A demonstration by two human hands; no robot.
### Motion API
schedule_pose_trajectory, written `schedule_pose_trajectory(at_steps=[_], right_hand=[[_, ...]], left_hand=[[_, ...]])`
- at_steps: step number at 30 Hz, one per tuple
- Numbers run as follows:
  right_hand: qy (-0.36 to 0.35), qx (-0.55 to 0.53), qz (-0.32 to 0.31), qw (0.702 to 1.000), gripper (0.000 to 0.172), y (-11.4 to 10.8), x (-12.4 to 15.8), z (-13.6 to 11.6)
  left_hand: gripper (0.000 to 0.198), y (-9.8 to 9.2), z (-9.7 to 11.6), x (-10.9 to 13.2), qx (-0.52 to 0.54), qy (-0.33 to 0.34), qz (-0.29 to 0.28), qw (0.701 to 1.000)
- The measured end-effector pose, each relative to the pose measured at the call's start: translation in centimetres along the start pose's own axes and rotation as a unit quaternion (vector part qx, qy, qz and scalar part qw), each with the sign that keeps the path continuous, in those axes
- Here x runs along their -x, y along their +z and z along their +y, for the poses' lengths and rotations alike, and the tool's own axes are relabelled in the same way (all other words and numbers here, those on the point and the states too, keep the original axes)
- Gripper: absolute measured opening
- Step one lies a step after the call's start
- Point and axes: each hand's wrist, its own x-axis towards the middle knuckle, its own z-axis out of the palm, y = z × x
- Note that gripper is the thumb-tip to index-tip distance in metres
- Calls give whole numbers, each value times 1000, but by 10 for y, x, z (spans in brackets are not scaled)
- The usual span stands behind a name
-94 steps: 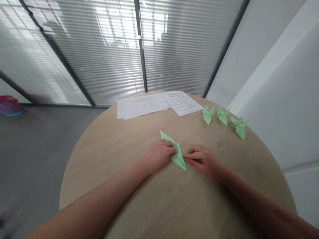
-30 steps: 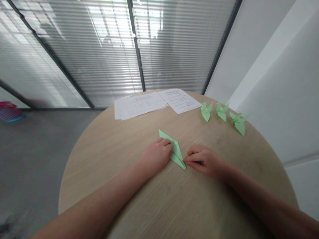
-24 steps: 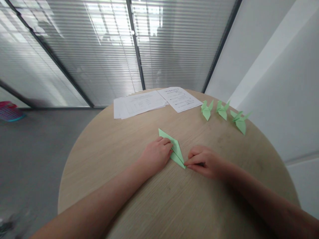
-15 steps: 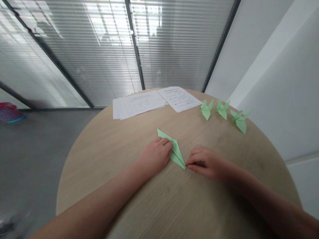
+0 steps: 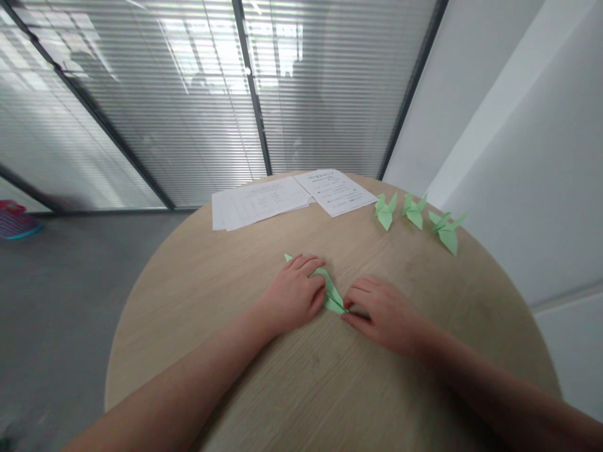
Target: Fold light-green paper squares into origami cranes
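Observation:
A folded green origami paper [image 5: 333,296], long and pointed, lies flat on the round wooden table [image 5: 198,276]. Across its middle and far part rests my left hand [image 5: 299,289], fingers bent over the paper and pressing it to the tabletop; much of the sheet is hidden under it. At the paper's near right tip, my right hand [image 5: 379,311] has thumb and fingertips closed around the point. The far left tip sticks out beyond my left fingers.
Three green paper cranes, a left one [image 5: 385,212], a middle one [image 5: 414,210] and a right one [image 5: 446,232], stand near the table's far right edge. Printed sheets [image 5: 264,201] lie at the back. A pink and blue basket [image 5: 17,220] is on the floor at left.
My left hand has slid further over the paper, covering more of it. The paper has turned slightly, and my right fingers have come from beside the tip onto it.

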Motion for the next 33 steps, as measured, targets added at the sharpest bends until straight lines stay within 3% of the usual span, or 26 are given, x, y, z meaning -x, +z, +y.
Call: schedule_pose_trajectory(at_steps=[4,8,11,19,23,33], right_hand=[[-14,-6,-3,1000,4,1,-2,1],[-33,-1,-13,999,7,0,-3,3],[-43,5,-4,999,9,0,-4,4],[-39,8,10,999,7,4,-3,8],[-31,8,32,999,29,7,-3,10],[-3,-49,64,997,10,16,-11,14]], left_hand=[[12,-3,-5,0,41,-6,-35,999],[51,-3,-12,1,66,-42,-48,996],[61,-5,-14,1,67,-32,-64,995],[21,-17,-22,4,163,-34,-74,983],[16,-19,-27,5,207,-49,-85,973],[6,-13,-27,4,149,18,-96,984]])
